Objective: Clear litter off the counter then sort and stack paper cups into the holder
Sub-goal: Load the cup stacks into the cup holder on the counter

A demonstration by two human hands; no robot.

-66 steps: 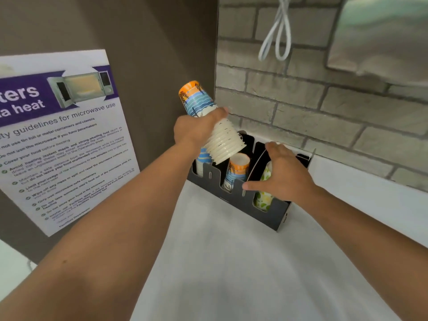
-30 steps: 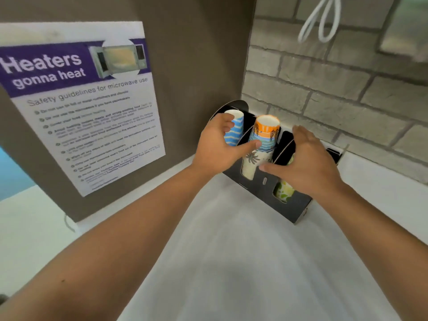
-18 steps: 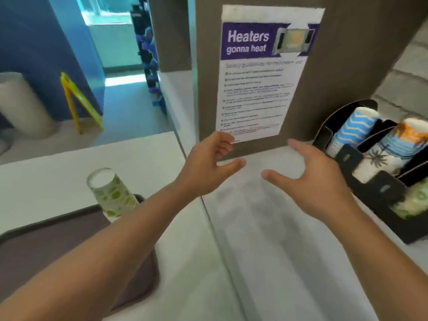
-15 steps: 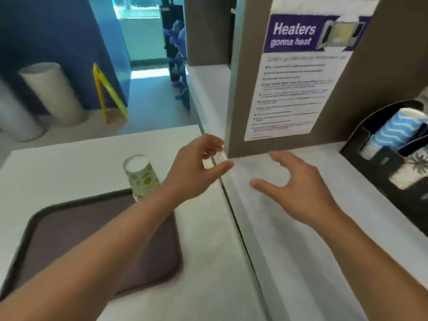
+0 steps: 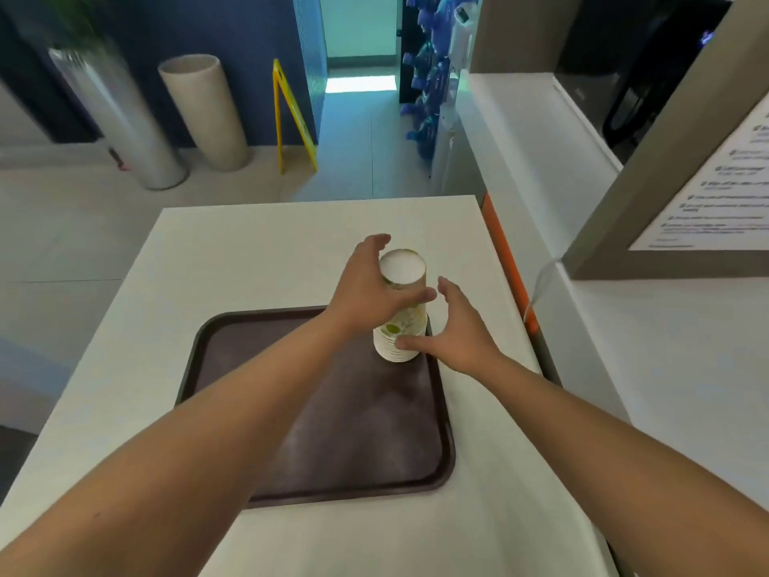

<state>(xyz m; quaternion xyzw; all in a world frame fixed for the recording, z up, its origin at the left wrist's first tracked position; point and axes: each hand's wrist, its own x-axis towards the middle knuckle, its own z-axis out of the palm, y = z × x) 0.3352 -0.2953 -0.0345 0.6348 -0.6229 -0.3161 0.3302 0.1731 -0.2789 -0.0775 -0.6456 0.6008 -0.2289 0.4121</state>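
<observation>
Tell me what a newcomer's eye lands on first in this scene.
First, the stack of green-patterned paper cups, standing upside down on the far right corner of the dark brown tray, with the left hand curled round its upper part and the right hand touching its rims with the thumb. Next, the yellow floor sign leaning by the blue wall beyond the white table.

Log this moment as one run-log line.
stage: picking up cup stack | left hand: grips green-patterned cup stack | right hand: thumb touches stack base, fingers open | stack: inverted on brown tray
</observation>
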